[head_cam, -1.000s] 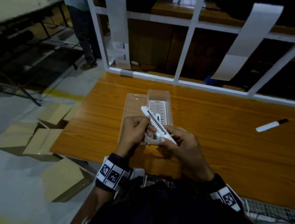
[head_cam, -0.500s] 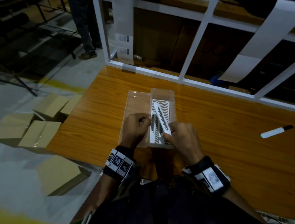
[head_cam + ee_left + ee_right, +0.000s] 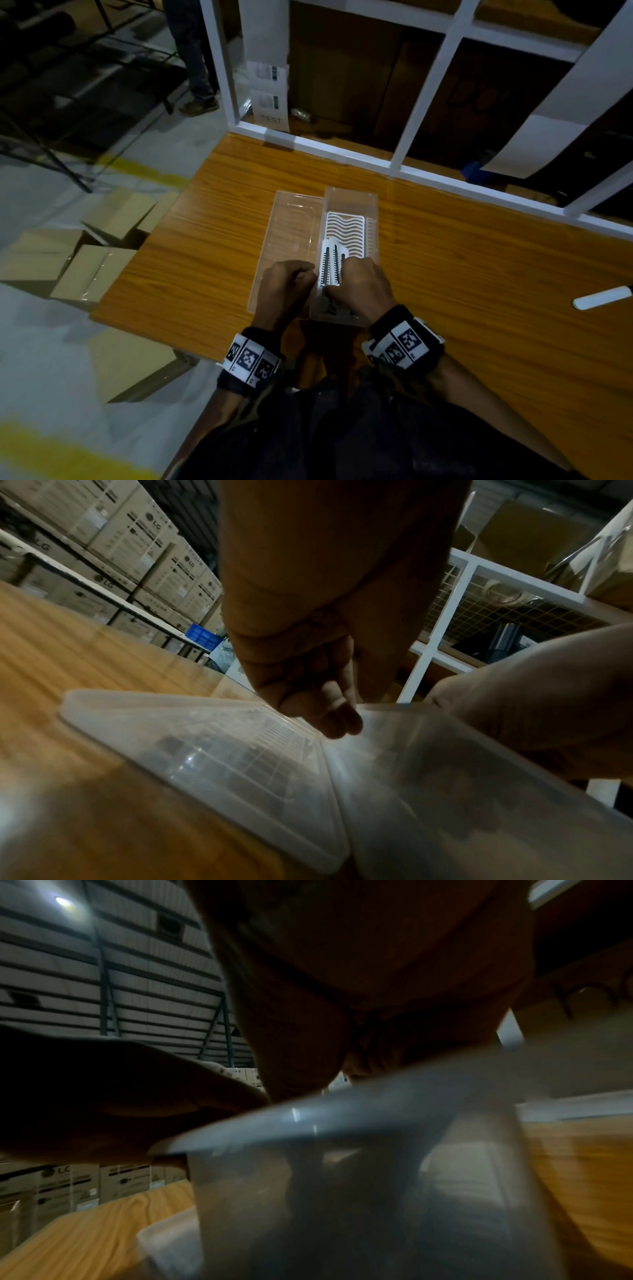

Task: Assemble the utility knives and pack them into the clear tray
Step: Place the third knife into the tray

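A clear tray with a white wavy insert stands on the wooden table, its clear lid lying open to its left. White utility knives with dark toothed slots lie side by side in the tray's near half. My right hand covers their near ends, fingers curled down onto one knife. My left hand is curled at the tray's left rim beside the knives. In the left wrist view the left fingertips hover over the seam between lid and tray, with nothing seen in them.
A white marker lies far right on the table. A white frame rail borders the far edge. The table's left edge drops to a floor with open cardboard boxes. A person's legs stand at the back.
The knife held up between both hands a second ago has come down into the tray beside the other. Both hands have lowered to the tray's near end.
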Motion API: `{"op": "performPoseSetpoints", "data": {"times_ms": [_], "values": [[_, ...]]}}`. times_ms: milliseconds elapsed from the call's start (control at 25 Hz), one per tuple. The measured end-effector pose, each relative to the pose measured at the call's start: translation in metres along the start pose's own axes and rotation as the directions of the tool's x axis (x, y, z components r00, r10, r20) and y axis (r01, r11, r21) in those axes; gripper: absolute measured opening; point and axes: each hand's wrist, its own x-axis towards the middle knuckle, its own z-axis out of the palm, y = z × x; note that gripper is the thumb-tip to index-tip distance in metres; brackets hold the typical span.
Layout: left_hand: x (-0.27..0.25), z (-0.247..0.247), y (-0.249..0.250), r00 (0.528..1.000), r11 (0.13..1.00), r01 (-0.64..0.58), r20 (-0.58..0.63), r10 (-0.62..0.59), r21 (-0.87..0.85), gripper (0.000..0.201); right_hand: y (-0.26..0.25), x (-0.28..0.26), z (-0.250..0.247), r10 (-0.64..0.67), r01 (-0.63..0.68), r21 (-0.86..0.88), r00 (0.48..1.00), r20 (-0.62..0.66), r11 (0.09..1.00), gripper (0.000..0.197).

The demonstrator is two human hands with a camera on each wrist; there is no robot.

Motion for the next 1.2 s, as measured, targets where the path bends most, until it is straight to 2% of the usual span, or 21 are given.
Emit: {"op": "performPoseSetpoints", "data": {"times_ms": [160, 280, 360, 480, 600, 720, 840, 920, 1080, 1200], "values": [[-0.004, -0.003, 0.002, 1.0, 1.0, -0.003, 0.006, 0.004, -0.023, 0.04, 0.001, 0.003, 0.003, 0.006, -0.006, 0.021, 1.0, 0.014, 1.0, 0.051], [-0.007, -0.003, 0.003, 1.0, 1.0, -0.014, -0.011, 0.014, 0.025, 0.034, 0.002, 0.001, 0.002, 0.008, -0.009, 0.062, 1.0, 0.018, 0.998, 0.049], [-0.012, -0.004, 0.007, 0.997, 0.999, -0.033, -0.063, 0.035, 0.036, 0.024, 0.008, -0.004, 0.001, -0.001, 0.002, 0.152, 1.0, -0.007, 0.988, 0.041], [-0.024, -0.001, 0.011, 0.972, 0.991, -0.127, -0.191, 0.133, 0.042, 0.015, 0.021, -0.025, -0.007, -0.032, 0.07, 0.289, 0.99, -0.135, 0.955, 0.027], [-0.036, 0.009, 0.016, 0.965, 0.99, -0.141, -0.221, 0.142, 0.018, 0.018, 0.039, -0.065, -0.018, -0.029, 0.144, 0.378, 0.955, -0.294, 0.914, 0.013], [-0.051, 0.02, 0.031, 0.978, 0.982, -0.179, -0.118, 0.17, -0.064, 0.015, 0.061, -0.118, -0.02, 0.079, 0.075, 0.428, 0.94, -0.331, 0.901, 0.011], [-0.061, 0.039, 0.049, 0.974, 0.972, -0.224, 0.027, 0.226, -0.073, 0.019, 0.092, -0.162, -0.015, 0.219, 0.003, 0.495, 0.894, -0.39, 0.869, 0.015], [-0.064, 0.053, 0.063, 0.96, 0.961, -0.259, 0.083, 0.267, -0.093, 0.023, 0.115, -0.181, -0.015, 0.312, -0.043, 0.548, 0.858, -0.408, 0.835, 0.019], [-0.076, 0.087, 0.096, 0.906, 0.916, -0.394, 0.133, 0.401, -0.076, 0.024, 0.163, -0.212, -0.012, 0.408, -0.076, 0.617, 0.812, -0.418, 0.783, 0.022], [-0.088, 0.122, 0.122, 0.905, 0.928, -0.367, 0.204, 0.373, -0.069, 0.023, 0.209, -0.236, -0.015, 0.447, -0.076, 0.663, 0.794, -0.411, 0.745, 0.022]]}}
